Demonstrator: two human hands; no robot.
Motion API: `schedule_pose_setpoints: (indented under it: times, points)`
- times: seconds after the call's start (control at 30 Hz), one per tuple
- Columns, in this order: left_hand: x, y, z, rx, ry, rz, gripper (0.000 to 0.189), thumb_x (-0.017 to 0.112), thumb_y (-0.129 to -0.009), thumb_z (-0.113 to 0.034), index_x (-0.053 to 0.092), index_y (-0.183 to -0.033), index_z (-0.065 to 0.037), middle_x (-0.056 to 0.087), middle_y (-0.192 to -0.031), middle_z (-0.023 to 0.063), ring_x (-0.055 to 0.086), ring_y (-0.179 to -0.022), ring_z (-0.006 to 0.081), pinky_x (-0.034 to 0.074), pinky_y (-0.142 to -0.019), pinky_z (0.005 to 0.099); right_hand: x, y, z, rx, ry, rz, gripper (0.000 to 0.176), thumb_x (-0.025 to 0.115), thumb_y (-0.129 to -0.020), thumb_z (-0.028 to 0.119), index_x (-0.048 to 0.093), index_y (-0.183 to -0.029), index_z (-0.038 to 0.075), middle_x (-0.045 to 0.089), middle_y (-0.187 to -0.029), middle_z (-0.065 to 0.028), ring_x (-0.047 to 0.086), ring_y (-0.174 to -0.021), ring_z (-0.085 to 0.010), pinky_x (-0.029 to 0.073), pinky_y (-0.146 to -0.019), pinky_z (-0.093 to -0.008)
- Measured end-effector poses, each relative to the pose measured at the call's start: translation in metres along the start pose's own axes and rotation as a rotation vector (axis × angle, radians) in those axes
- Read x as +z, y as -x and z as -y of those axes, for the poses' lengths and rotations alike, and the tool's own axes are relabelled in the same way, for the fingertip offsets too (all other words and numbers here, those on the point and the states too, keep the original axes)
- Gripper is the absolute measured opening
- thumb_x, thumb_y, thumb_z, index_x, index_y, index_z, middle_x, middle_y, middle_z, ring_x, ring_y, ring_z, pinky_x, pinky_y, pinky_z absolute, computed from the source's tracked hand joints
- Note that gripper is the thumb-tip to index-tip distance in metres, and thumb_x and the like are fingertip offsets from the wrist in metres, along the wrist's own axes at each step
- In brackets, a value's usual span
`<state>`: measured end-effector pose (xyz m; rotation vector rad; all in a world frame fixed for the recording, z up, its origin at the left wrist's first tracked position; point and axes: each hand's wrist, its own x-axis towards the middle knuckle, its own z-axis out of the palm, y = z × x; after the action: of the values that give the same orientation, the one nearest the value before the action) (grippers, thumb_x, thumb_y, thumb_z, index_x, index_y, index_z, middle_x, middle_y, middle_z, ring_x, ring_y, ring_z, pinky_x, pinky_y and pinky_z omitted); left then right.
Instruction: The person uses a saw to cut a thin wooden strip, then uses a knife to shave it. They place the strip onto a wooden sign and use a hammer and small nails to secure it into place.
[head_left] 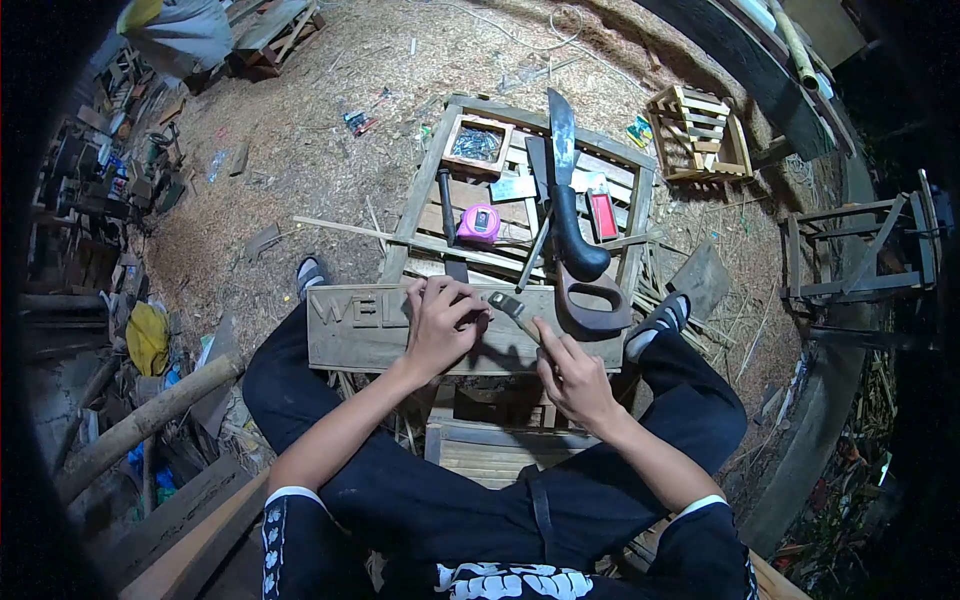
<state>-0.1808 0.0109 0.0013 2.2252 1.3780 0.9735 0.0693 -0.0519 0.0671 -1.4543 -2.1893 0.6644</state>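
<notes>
A wooden board [350, 350] with raised letters reading "WEL" at its left lies across in front of me, above my lap. My left hand [437, 325] rests on the board just right of the letters. Its fingers are pinched together, and whatever they hold is hidden or too small to name. A hammer [516, 312] is in my right hand [577, 382], gripped by its handle. The hammer head is over the board, a little right of my left fingers and apart from them.
Beyond the board, a slatted wooden table [425, 205] bears a box of nails [477, 145], a pink tape measure [479, 223], a bolo knife [565, 190], a handsaw [590, 302] and a red-and-white case [602, 214]. A wooden crate [735, 150] stands at right, a bamboo pole [150, 425] at left.
</notes>
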Motion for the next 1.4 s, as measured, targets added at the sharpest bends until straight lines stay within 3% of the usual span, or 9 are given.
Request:
schedule_pose_setpoints:
  times: [0.13, 0.3, 0.4, 0.8, 1.17, 1.4]
  points:
    - [0.002, 0.001, 0.0, -0.001, 0.012, -0.011, 0.02, 0.086, -0.075, -0.02, 0.078, -0.093, -0.015, 0.069, -0.105, -0.0007, 0.057, -0.114, 0.0228, 0.03, -0.101, 0.047, -0.004, -0.002, 0.0, 0.014, -0.047, -0.052, 0.061, 0.069, -0.098, 0.01, 0.052, -0.156, 0.011, 0.061, -0.089, -0.0163, 0.066, -0.068, -0.039, 0.055, -0.06, -0.0501]
    - [-0.004, -0.002, -0.001, -0.042, 0.015, 0.052, 0.048, 0.089, -0.073, -0.032, 0.076, -0.116, -0.015, 0.068, -0.109, 0.0035, 0.056, -0.114, 0.025, 0.029, -0.104, 0.0473, -0.01, -0.004, 0.003, 0.049, -0.078, -0.025, 0.058, 0.066, -0.099, 0.006, 0.052, -0.155, 0.009, 0.058, -0.087, -0.0182, 0.062, -0.07, -0.0378, 0.05, -0.064, -0.0478]
    - [-0.009, -0.006, -0.008, -0.067, 0.024, 0.025, 0.06, 0.089, -0.069, -0.03, 0.074, -0.125, -0.015, 0.069, -0.108, 0.0019, 0.056, -0.113, 0.0244, 0.029, -0.105, 0.045, -0.009, -0.004, 0.002, 0.048, -0.09, -0.026, 0.057, 0.066, -0.1, 0.006, 0.053, -0.155, 0.008, 0.058, -0.086, -0.0183, 0.062, -0.07, -0.0377, 0.05, -0.064, -0.0472]
    - [-0.003, 0.0, -0.006, -0.054, -0.067, 0.056, 0.045, 0.087, -0.077, -0.034, 0.077, -0.116, -0.013, 0.065, -0.114, 0.0071, 0.052, -0.115, 0.0278, 0.03, -0.105, 0.0478, -0.002, -0.003, -0.003, 0.024, -0.078, -0.019, 0.059, 0.068, -0.1, 0.012, 0.052, -0.156, 0.012, 0.061, -0.089, -0.017, 0.066, -0.071, -0.04, 0.054, -0.063, -0.0499]
    - [-0.003, -0.004, -0.006, -0.063, -0.075, 0.027, 0.041, 0.09, -0.073, -0.03, 0.078, -0.109, -0.016, 0.065, -0.114, 0.0059, 0.054, -0.118, 0.0269, 0.031, -0.105, 0.0458, 0.0, -0.002, -0.004, 0.034, -0.064, 0.03, 0.06, 0.068, -0.099, 0.013, 0.051, -0.157, 0.013, 0.061, -0.089, -0.0184, 0.066, -0.073, -0.0406, 0.054, -0.064, -0.0509]
    - [-0.005, -0.003, -0.007, -0.067, -0.07, 0.039, 0.041, 0.089, -0.073, -0.032, 0.078, -0.109, -0.015, 0.065, -0.115, 0.0066, 0.054, -0.118, 0.0279, 0.03, -0.106, 0.048, 0.0, -0.003, 0.001, -0.013, -0.054, -0.006, 0.059, 0.07, -0.098, 0.012, 0.055, -0.154, 0.013, 0.062, -0.087, -0.016, 0.066, -0.067, -0.0382, 0.054, -0.06, -0.0494]
